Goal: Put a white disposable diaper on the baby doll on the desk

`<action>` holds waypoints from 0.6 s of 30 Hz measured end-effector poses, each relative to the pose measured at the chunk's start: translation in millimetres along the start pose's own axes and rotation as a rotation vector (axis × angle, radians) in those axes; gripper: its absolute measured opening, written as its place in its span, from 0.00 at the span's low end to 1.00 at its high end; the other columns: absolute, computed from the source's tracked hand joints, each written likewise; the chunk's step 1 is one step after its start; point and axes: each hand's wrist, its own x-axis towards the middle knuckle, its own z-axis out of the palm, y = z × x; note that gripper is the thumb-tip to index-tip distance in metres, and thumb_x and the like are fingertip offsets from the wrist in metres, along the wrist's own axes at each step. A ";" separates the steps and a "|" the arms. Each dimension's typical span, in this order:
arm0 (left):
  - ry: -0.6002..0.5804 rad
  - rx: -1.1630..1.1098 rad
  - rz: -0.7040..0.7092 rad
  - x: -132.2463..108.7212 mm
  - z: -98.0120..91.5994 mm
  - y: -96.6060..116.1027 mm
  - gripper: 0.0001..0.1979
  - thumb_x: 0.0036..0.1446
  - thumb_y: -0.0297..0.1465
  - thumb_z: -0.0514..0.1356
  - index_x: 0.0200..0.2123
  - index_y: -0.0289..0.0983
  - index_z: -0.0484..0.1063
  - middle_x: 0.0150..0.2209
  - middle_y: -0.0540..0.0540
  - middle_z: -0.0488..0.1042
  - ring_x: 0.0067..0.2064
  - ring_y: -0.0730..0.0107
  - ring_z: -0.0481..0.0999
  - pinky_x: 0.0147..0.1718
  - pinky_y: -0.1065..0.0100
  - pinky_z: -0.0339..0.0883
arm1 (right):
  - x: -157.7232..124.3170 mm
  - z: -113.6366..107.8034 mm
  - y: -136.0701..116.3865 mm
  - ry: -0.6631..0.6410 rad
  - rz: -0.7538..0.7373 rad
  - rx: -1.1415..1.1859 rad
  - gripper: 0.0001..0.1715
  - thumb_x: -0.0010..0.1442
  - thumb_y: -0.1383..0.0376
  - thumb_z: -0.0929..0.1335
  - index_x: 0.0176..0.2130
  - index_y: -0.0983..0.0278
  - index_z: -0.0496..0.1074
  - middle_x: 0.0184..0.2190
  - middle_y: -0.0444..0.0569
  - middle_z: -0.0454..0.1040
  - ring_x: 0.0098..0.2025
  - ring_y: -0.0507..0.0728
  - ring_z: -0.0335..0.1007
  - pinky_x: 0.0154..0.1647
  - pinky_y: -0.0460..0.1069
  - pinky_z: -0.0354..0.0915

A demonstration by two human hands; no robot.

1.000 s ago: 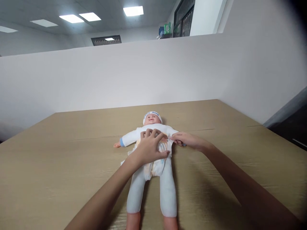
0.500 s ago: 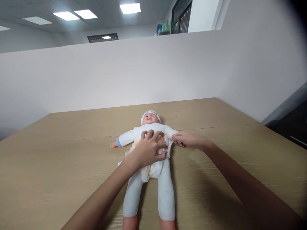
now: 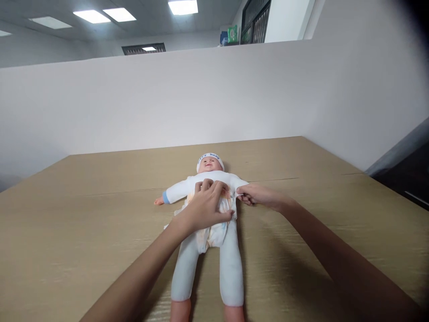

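Note:
A baby doll (image 3: 231, 268) in a white suit and white cap lies on its back on the tan table (image 3: 67, 223), head away from me. A diaper (image 3: 214, 235) with a printed pattern wraps its hips. My left hand (image 3: 204, 208) lies flat on the doll's belly over the diaper front, fingers stretched out and close together. My right hand (image 3: 259, 197) pinches the diaper's edge at the doll's right-hand side, by its waist. The doll's far arm on that side is hidden behind my right hand.
A white partition wall (image 3: 134, 103) stands along the table's far edge and wraps round on the right. The table's right edge drops off to a dark floor area (image 3: 405, 174). Ceiling lights show above the partition.
My left hand's fingers have drawn together and flattened on the doll's belly. The right hand keeps its pinch at the doll's side. The view shifted slightly.

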 end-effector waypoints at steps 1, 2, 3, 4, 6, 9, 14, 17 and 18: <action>-0.001 -0.003 -0.004 0.0 -0.1 0.1 0.21 0.59 0.45 0.65 0.50 0.41 0.67 0.49 0.46 0.74 0.52 0.50 0.65 0.55 0.49 0.58 | 2.1 1.1 1.4 -0.005 0.001 0.010 0.14 0.55 0.57 0.67 0.23 0.63 0.67 0.20 0.40 0.61 0.22 0.49 0.52 0.25 0.47 0.49; -0.002 -0.006 -0.007 -0.1 -0.1 0.2 0.22 0.58 0.44 0.65 0.50 0.41 0.67 0.49 0.46 0.74 0.53 0.50 0.65 0.56 0.49 0.58 | 4.8 2.1 3.4 -0.011 -0.001 0.021 0.14 0.55 0.58 0.67 0.23 0.63 0.67 0.20 0.40 0.61 0.21 0.49 0.52 0.25 0.47 0.49; -0.003 -0.007 -0.008 -0.2 0.0 0.3 0.22 0.58 0.44 0.66 0.51 0.42 0.67 0.51 0.47 0.74 0.53 0.50 0.65 0.56 0.49 0.58 | 7.8 3.0 5.8 -0.017 -0.004 0.032 0.14 0.55 0.58 0.66 0.24 0.63 0.67 0.20 0.40 0.61 0.21 0.49 0.52 0.25 0.47 0.49; -0.002 -0.008 -0.008 -0.3 0.1 0.4 0.22 0.58 0.44 0.66 0.52 0.42 0.67 0.52 0.47 0.74 0.54 0.50 0.65 0.56 0.48 0.57 | 11.1 3.8 8.4 -0.025 -0.009 0.042 0.14 0.55 0.58 0.66 0.24 0.63 0.66 0.20 0.40 0.61 0.21 0.49 0.52 0.25 0.47 0.50; 0.003 -0.004 -0.007 -0.4 0.4 0.7 0.22 0.58 0.44 0.66 0.52 0.43 0.68 0.54 0.48 0.74 0.54 0.50 0.65 0.57 0.48 0.57 | 16.4 5.3 13.0 -0.037 -0.018 0.054 0.14 0.56 0.57 0.65 0.25 0.63 0.67 0.20 0.40 0.61 0.21 0.49 0.52 0.25 0.48 0.50; 0.002 0.011 -0.003 -0.2 0.6 1.3 0.22 0.59 0.44 0.66 0.53 0.43 0.69 0.58 0.48 0.74 0.55 0.50 0.65 0.58 0.47 0.57 | 18.2 8.4 15.5 -0.046 -0.040 0.048 0.14 0.57 0.57 0.66 0.27 0.64 0.70 0.21 0.41 0.63 0.23 0.50 0.55 0.25 0.48 0.50; 0.005 0.029 0.003 0.5 1.2 1.5 0.22 0.59 0.44 0.66 0.55 0.45 0.71 0.60 0.49 0.73 0.56 0.49 0.65 0.59 0.46 0.57 | 11.0 16.6 10.2 -0.055 -0.089 0.028 0.17 0.58 0.53 0.68 0.30 0.65 0.74 0.25 0.45 0.69 0.27 0.52 0.61 0.28 0.48 0.53; 0.004 0.038 0.013 0.5 1.7 0.2 0.22 0.59 0.44 0.65 0.55 0.45 0.73 0.60 0.48 0.73 0.56 0.49 0.65 0.58 0.46 0.57 | 8.5 14.4 7.6 -0.067 -0.117 0.012 0.19 0.58 0.50 0.69 0.31 0.65 0.74 0.25 0.44 0.69 0.27 0.52 0.61 0.28 0.48 0.54; 0.001 0.043 0.017 0.5 1.9 -0.4 0.22 0.60 0.44 0.65 0.55 0.45 0.73 0.60 0.48 0.73 0.56 0.48 0.65 0.58 0.46 0.58 | 7.3 11.0 6.6 -0.074 -0.122 -0.001 0.20 0.58 0.50 0.69 0.30 0.64 0.74 0.24 0.44 0.68 0.27 0.52 0.60 0.28 0.48 0.53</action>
